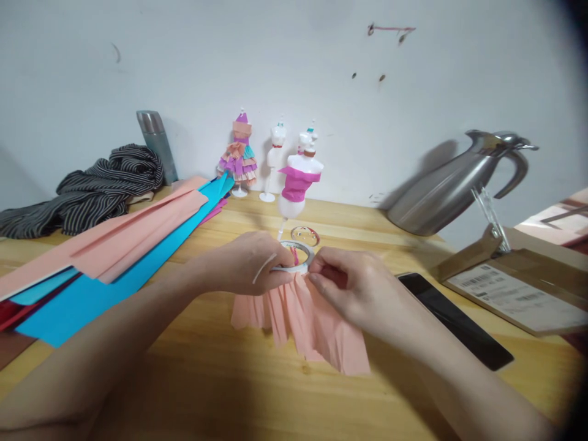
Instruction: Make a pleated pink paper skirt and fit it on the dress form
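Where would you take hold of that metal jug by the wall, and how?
I'd grip the jug by its handle, coming from the right. The handle curves out on that side, leaving a gap for fingers, while the body is broad and looks smooth, so harder to hold. The box sits just in front, so reaching in above it seems wiser.
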The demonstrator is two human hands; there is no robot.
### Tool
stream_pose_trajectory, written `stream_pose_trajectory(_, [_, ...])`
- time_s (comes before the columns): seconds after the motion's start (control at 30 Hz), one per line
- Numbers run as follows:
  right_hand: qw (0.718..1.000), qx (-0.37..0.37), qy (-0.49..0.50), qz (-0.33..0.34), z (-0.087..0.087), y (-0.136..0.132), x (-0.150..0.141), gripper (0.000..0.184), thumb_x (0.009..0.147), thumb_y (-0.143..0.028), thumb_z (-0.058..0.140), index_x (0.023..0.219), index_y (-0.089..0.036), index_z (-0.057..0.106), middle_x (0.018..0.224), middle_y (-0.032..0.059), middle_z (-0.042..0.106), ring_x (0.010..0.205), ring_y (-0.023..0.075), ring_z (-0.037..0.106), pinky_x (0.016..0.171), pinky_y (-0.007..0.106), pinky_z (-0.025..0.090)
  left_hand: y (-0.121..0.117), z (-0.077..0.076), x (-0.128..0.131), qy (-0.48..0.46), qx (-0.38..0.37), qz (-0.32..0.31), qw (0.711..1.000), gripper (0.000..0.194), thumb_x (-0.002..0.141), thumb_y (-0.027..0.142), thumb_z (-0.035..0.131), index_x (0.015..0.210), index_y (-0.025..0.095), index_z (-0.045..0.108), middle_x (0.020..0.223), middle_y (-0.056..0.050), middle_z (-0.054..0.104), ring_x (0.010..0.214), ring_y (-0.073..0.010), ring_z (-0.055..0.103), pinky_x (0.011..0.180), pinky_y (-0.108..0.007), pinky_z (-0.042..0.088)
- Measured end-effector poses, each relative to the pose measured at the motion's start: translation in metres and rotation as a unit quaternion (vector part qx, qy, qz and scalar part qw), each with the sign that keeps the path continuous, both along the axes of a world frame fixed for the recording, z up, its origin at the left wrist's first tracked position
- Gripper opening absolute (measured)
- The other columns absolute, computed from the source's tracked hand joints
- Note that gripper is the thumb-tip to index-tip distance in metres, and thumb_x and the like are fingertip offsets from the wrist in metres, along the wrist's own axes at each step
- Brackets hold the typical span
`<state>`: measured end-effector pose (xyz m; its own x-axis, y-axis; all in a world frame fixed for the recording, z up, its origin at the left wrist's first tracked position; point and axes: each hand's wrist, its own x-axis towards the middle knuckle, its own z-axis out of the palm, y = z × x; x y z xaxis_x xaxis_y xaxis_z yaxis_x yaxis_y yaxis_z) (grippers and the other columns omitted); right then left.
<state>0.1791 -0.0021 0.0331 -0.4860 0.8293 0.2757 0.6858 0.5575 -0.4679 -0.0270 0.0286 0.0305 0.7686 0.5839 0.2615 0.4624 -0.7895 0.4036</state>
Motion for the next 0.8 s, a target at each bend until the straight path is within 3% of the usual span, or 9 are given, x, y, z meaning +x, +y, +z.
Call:
stream_pose_trajectory(0.53, [0.999,-0.016,0.043,0.008,-0.006,0.007,0.000,0.015,0.084,-0.020,0.051,0.069,-0.019,0.052,0.058,-0.0031,0.050,0.052,0.0111,0.043,0.052,0.025,0.033,0.002,-0.001,-0.004,-0.001,0.038,0.004,0.999,0.028,0.079,0.013,0.054,0.060,0.017,0.034,0.055,0.007,0.020,0.052,-0.0080,0.017,0.049,-0.026,0.015])
stream_pose_trajectory(0.8, [0.999,0.006,0.053,0.010,-0.010,0.011,-0.001,0.016,0.084,-0.022,0.052,0.068,-0.019,0.050,0.056,-0.0036,0.048,0.050,0.0099,0.040,0.049,0.023,0.031,-0.003,0.003,-0.001,0.021,0.010,0.002,1.000,0.024,0.083,0.014,0.048,0.062,0.017,0.036,0.057,0.006,0.021,0.055,-0.0087,0.018,0.051,-0.026,0.016])
